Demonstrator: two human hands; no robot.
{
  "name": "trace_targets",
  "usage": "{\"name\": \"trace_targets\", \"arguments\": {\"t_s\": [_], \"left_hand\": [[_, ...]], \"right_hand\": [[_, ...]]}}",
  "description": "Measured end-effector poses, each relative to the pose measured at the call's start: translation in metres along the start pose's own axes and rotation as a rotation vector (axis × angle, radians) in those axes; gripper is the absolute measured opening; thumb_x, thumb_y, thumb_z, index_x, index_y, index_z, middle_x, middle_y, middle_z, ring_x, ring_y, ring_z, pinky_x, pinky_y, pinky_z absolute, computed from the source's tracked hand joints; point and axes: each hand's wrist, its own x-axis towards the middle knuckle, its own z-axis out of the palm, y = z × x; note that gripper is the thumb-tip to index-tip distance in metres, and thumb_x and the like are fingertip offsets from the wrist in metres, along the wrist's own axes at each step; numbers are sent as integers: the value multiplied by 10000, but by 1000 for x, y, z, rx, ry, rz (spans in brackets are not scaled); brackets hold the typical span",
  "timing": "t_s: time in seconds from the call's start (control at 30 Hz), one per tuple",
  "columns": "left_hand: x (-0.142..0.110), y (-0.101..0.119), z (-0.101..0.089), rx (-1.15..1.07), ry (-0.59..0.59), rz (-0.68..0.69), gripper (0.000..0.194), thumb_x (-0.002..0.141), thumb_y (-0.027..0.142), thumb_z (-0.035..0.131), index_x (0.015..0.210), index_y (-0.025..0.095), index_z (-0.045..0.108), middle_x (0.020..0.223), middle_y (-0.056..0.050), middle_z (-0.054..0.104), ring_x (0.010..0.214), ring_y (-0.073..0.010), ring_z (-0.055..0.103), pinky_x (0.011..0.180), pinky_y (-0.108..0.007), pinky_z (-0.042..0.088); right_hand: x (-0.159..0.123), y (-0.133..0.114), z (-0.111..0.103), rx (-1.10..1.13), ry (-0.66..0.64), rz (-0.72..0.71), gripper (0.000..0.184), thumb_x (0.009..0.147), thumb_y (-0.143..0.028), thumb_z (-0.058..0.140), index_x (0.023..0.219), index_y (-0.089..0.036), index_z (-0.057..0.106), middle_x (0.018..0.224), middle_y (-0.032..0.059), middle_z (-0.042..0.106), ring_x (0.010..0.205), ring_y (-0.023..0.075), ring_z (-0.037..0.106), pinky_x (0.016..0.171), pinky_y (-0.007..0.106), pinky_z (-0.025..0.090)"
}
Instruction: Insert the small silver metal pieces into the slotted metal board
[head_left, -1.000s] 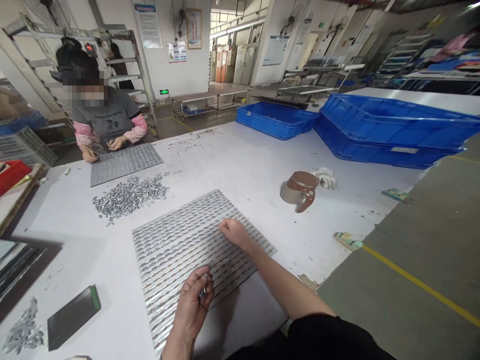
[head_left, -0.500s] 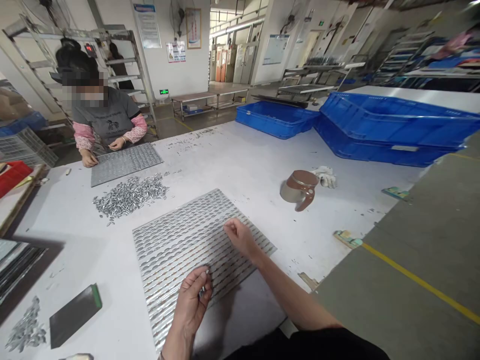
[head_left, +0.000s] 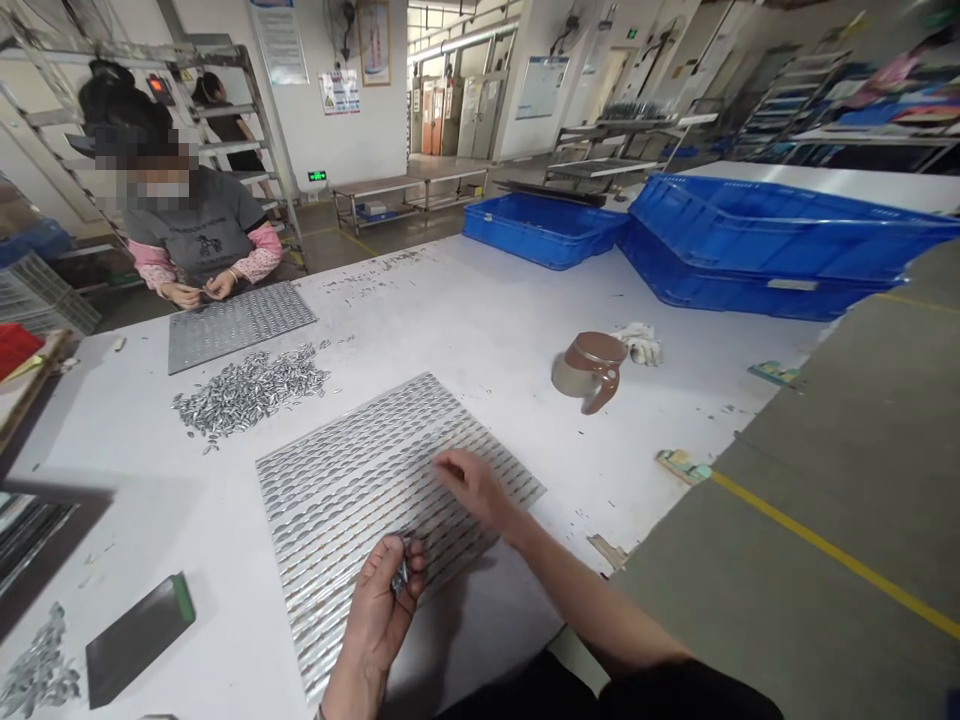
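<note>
Over slotted tray (head_left: 337, 480), left hand (head_left: 382, 610) pinches pieces (head_left: 400, 575) (upright).

The left hand (head_left: 382, 610) cups small metal pieces (head_left: 400, 575) too small to count, and its wrist runs off the bottom edge. The right hand (head_left: 472, 488) is motion-blurred, hiding part of the slotted tray (head_left: 337, 480). The near-left heap (head_left: 34, 675) is cut off. The far co-worker's hands (head_left: 201, 291) are too small to read.

Both forearms are left bare, no gloves, rings or watch are worn on the left hand (head_left: 379, 620) or right hand (head_left: 472, 488), and dark clothing is seen below.
</note>
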Motion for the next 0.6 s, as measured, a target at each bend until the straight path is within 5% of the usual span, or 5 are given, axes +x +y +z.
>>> {"name": "trace_targets", "arguments": {"t_s": [0.17,0.27,0.47,0.6], "left_hand": [[-2,3,-1,27,-62,-14,280,654,269,886,747,178,638,1086,-88,711,996,-209,658,765,-270,521],[-2,7,-2,42,-137,2,259,630,211,872,792,161,675,930,-55,684,782,-132,613,644,-218,469],[-1,12,-1,123,-191,39,311,720,374,834,822,144,652,729,13,525,545,-47,399,455,-186,217],[-1,10,-2,190,-172,107,360,735,425,824,879,147,645,652,43,484,482,-32,318,421,-187,117]], "right_hand": [[38,38,3,-400,-40,25,105,896,-104,581,923,-175,653,952,82,658,912,237,600,845,313,442],[42,46,10,-468,-81,57,99,886,-89,591,914,-177,627,935,68,631,876,223,588,813,297,431],[37,38,-2,-313,-75,24,113,862,-119,525,790,-205,514,834,40,598,821,215,564,781,310,433],[10,9,-6,93,-131,140,55,872,-250,526,849,-207,552,727,4,608,676,190,579,659,299,469]]}}
